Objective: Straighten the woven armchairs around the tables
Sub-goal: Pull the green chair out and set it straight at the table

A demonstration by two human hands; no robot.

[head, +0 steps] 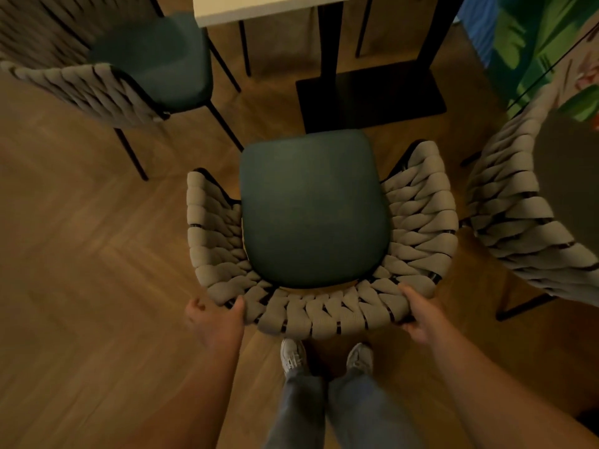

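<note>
A woven armchair [324,315] with a grey braided back and a dark green seat cushion stands right in front of me, its seat facing the white table [252,8]. My left hand [215,315] grips the back rim at its left corner, thumb over the weave. My right hand [419,314] grips the rim at the right corner. The chair sits a short way back from the table's black base plate [369,95].
A second woven armchair [97,89] stands at the upper left beside the table. A third woven armchair [518,222] is close on the right. A wall with a leaf pattern [534,43] is at the upper right. Wooden floor lies to the left.
</note>
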